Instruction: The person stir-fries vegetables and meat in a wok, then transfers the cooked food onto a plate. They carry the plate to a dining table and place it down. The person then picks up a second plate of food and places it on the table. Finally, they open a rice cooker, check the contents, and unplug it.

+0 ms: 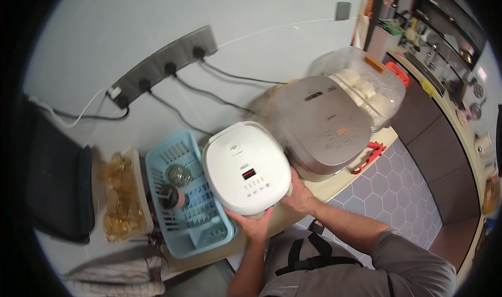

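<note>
A white rice cooker (257, 152) with a small lit display and several touch buttons on its lid sits before me, its lid down. My left hand (251, 222) is against its near edge, thumb and fingers spread along the rim. On its right side my right hand (300, 195) grips the lower body, with some fingers hidden beneath. Close by on the right stands a larger grey-brown cooker (319, 120). A light-blue plastic dish basket (188, 246) is on the left, holding a glass bowl (179, 175) and a dark cup with a pink band (172, 197).
Cables run from a wall socket strip (160, 67) behind the cookers. Amber glass mugs (119, 203) fill a tray at far left. A clear plastic container (361, 89) stands at the back right. A red plastic piece (368, 160) lies at the counter's (337, 191) edge.
</note>
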{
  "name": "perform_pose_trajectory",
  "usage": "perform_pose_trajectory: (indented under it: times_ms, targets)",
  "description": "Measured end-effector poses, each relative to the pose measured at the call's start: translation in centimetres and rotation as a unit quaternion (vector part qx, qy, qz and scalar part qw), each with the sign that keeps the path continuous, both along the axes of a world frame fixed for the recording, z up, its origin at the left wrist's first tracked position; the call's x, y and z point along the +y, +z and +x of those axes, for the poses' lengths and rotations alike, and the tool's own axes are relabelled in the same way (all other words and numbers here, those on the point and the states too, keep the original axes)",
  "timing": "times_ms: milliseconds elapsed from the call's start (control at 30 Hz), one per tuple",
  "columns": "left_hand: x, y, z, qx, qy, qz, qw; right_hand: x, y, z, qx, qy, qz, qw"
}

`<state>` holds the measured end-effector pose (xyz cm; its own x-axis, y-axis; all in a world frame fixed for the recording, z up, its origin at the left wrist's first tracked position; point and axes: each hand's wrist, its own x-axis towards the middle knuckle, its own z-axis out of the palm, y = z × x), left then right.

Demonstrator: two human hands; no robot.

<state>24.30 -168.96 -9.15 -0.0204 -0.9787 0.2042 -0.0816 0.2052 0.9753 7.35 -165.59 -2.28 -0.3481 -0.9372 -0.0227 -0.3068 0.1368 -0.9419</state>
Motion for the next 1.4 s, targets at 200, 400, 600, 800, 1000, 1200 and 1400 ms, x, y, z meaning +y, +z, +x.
perform_pose_trajectory:
  times_ms: [200, 400, 600, 800, 1000, 1200, 1400]
  targets:
    - [-0.2, 0.1, 0.4, -0.037, -0.012, -0.005, 0.999, 0.0, -0.4, 0.1, 0.017, -0.002, 0.032, 0.999]
    - [-0.2, 0.6, 0.1, -0.048, -0.009, -0.023, 0.999, 0.3, 0.4, -0.1, 0.025, 0.002, 0.047, 0.999]
    - [-0.3, 0.4, 0.1, -0.046, -0.008, -0.023, 0.999, 0.5, 1.6, 0.1, -0.008, 0.02, 0.0, 1.0]
    - [-0.1, -0.7, 0.0, -0.021, 0.007, -0.002, 1.0, 0.8, 1.6, -0.1, 0.01, 0.046, 0.08, 0.996]
    - [0.0, -1.6, 0.4, -0.091, 0.037, -0.044, 0.994, 0.7, 0.8, 0.2, 0.045, 0.054, 0.108, 0.992]
    - [0.4, -0.6, 0.6, -0.136, 0.034, 0.006, 0.99, 1.5, 0.3, 0.0, 0.051, 0.077, 0.08, 0.992]
    - [0.6, 1.3, 0.9, -0.09, 0.002, 0.005, 0.996, 2.2, -1.3, -1.4, -0.048, 0.075, 0.114, 0.989]
